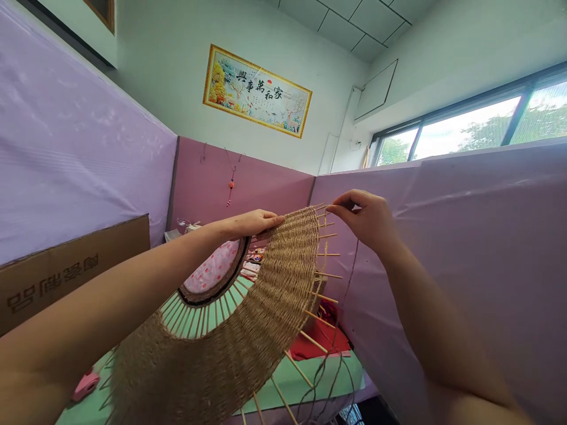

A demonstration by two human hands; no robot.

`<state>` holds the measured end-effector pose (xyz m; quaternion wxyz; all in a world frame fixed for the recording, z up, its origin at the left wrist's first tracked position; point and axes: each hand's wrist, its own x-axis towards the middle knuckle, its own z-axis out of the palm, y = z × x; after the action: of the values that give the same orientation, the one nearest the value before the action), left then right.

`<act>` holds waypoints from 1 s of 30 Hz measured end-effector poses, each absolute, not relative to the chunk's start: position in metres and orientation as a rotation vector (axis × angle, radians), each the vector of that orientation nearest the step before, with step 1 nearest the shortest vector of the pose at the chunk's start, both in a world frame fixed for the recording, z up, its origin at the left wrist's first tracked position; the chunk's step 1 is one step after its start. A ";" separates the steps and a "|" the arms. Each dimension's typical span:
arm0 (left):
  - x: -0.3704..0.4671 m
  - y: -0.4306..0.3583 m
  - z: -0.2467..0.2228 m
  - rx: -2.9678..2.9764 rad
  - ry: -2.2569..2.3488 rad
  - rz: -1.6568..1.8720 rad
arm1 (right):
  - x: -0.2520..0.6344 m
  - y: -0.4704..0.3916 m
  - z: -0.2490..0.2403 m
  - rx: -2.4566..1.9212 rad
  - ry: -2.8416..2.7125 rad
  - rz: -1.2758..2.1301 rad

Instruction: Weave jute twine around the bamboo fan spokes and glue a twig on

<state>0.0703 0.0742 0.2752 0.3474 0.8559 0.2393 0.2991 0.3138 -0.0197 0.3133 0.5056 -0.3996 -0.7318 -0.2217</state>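
Observation:
A large round woven piece of tan twisted cord (283, 277) fills the lower middle of the view, tilted up. Thin wooden sticks (313, 341) radiate past its outer rim, and more sticks cross the open band around its dark inner ring (239, 274). My left hand (257, 222) grips the upper part of the weave, its thumb hidden behind or under it. At the upper right rim, my right hand (365, 213) is closed in a pinch on a thin cord (357, 254) beside the stick tips. This cord hangs down toward loose loops below the rim.
A light green cover (292, 378) lies on the table beneath, with red cloth (325, 339) at the right and a pink object (86, 385) at the left. A cardboard box (75, 268) stands at left. Purple-covered partitions (478, 236) enclose the space; a tassel ornament (231, 185) hangs behind.

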 end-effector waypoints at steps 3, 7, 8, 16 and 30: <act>0.072 0.074 0.274 2.246 0.639 0.770 | 0.313 -0.022 0.317 -0.922 -1.895 -0.603; 0.073 0.076 0.271 2.275 0.614 0.779 | 0.314 -0.017 0.318 -0.948 -1.856 -0.567; 0.073 0.077 0.271 2.280 0.612 0.780 | 0.315 -0.015 0.317 -0.964 -1.806 -0.538; 0.071 0.077 0.271 2.262 0.642 0.829 | 0.319 -0.004 0.306 -1.050 -1.665 0.168; 0.079 0.075 0.270 2.270 0.600 0.653 | 0.315 0.012 0.336 -0.983 -2.094 -0.285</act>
<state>0.0788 0.0752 0.2703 0.3448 0.8743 0.2311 0.2515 0.3154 0.0123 0.3356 0.3945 -0.3876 -0.8256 -0.1123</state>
